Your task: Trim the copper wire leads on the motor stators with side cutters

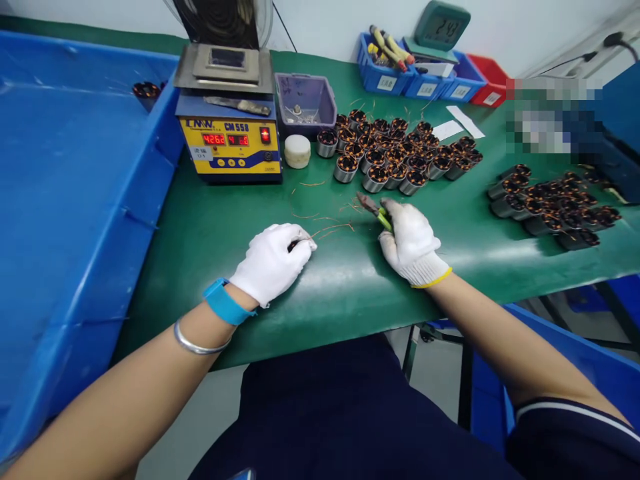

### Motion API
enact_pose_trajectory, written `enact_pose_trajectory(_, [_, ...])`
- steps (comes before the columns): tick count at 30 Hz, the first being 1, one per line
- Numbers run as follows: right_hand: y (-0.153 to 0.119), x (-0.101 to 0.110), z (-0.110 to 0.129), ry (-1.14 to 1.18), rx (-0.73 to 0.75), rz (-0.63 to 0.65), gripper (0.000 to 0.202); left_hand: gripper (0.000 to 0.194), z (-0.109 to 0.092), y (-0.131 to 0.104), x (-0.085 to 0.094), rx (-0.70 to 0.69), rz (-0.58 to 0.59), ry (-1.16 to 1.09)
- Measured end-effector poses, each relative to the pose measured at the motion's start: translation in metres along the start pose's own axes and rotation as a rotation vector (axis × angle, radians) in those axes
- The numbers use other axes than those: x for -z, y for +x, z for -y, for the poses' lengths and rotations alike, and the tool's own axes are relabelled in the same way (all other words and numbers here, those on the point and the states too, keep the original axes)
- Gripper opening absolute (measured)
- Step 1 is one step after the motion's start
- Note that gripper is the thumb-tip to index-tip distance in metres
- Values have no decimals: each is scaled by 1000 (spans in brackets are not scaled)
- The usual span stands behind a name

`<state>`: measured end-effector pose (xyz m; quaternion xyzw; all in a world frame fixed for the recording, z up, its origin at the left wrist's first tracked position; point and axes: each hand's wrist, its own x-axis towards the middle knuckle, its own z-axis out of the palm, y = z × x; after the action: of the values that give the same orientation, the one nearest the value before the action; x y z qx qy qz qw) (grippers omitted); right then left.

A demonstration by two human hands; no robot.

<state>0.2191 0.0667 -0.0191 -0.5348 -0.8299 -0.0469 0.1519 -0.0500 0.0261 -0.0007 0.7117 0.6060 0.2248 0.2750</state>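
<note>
Both my hands wear white gloves and rest on the green mat (210,227). My left hand (273,262) is closed around a small dark part from which thin copper wires (333,229) trail to the right. My right hand (411,241) grips small pliers (373,207) with green handles, jaws pointing up and left. A cluster of several wound motor stators (395,155) stands just beyond the pliers. A second group of dark stators (550,203) lies on its side at the right.
A yellow and blue solder pot unit (231,130) with red digits stands at the back left, a white round puck (297,151) and grey bin (305,101) beside it. Blue bins (395,73) and a clock (442,25) line the back. A large blue tray (75,200) fills the left.
</note>
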Motion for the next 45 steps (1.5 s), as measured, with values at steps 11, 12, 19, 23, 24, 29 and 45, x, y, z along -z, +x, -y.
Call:
enact_pose_trajectory(11, [-25, 43, 71, 1589, -473, 978, 51, 30, 2, 2, -1, -34, 6, 44])
enact_pose_trajectory(12, [-25, 42, 72, 1588, -511, 998, 50, 30, 3, 2, -1, -44, 2, 50])
enact_pose_trajectory(19, [-13, 48, 77, 1472, -582, 960, 48, 30, 9, 4, -3, -82, 20, 62])
enact_pose_trajectory(23, [-5, 47, 82, 1369, -544, 963, 38, 30, 10, 4, -3, -116, 19, 82])
enact_pose_trajectory(24, [-4, 46, 83, 1350, -535, 962, 36, 30, 10, 4, -3, -123, 18, 81])
enact_pose_trajectory(29, [-3, 47, 81, 1118, -438, 930, 35, 24, 5, 1, -2, -108, -2, -19])
enact_pose_trajectory(45, [30, 19, 133, 181, 466, 262, 42, 35, 30, 17, 7, 137, -498, -634])
